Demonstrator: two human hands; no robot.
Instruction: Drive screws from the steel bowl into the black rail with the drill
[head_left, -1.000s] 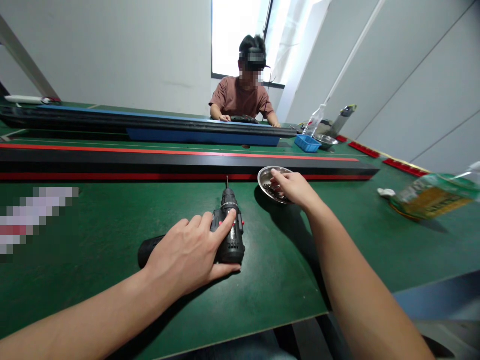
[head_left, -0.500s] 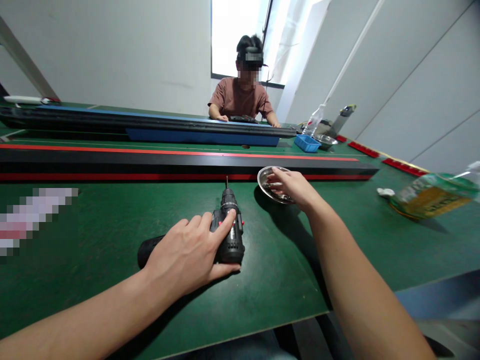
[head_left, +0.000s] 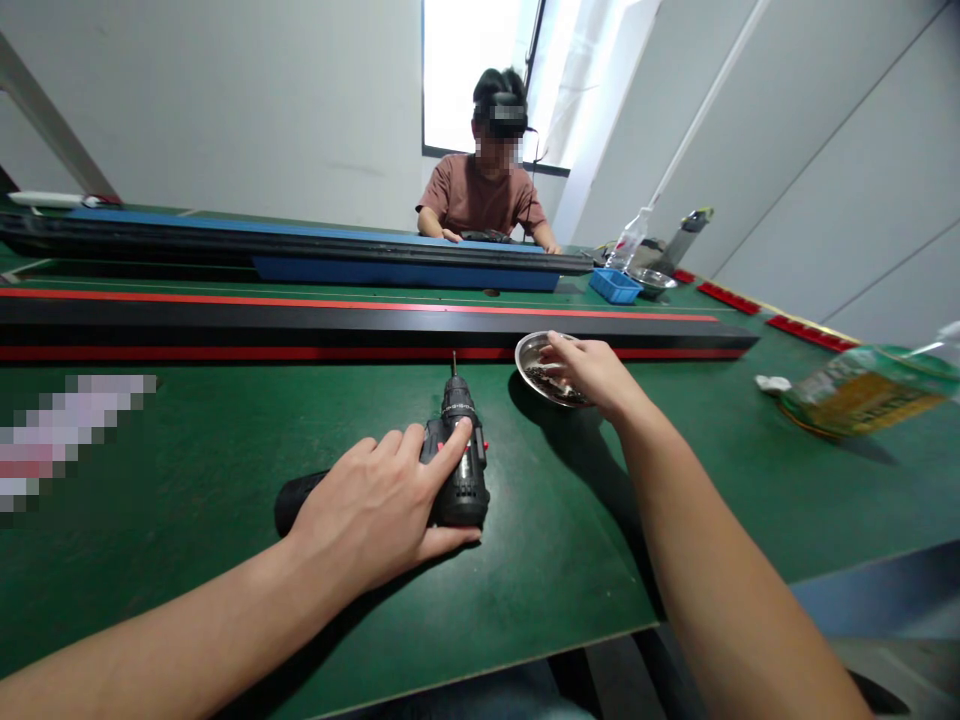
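A black cordless drill (head_left: 461, 465) lies on its side on the green table, its bit pointing away from me towards a long black bar. My left hand (head_left: 375, 500) is wrapped over the drill's body and handle, the index finger stretched along its top. At the right, my right hand (head_left: 589, 370) reaches over a round metal bowl (head_left: 529, 345), fingers apart and bent down into it. Small dark pieces, perhaps screws, lie in the bowl; they are too small to name surely. The fingertips are partly hidden, and no held piece shows.
The long black bar with red stripes (head_left: 337, 322) crosses the table beyond the drill. Behind it lie a blue-and-black beam (head_left: 337, 250), a blue basket (head_left: 615, 287) and a seated person (head_left: 487, 195). A large plastic bottle (head_left: 862, 395) lies at the right.
The fingers of my right hand have shifted slightly within the bowl, so more of the small pieces show. My left hand and the drill have stayed in place.
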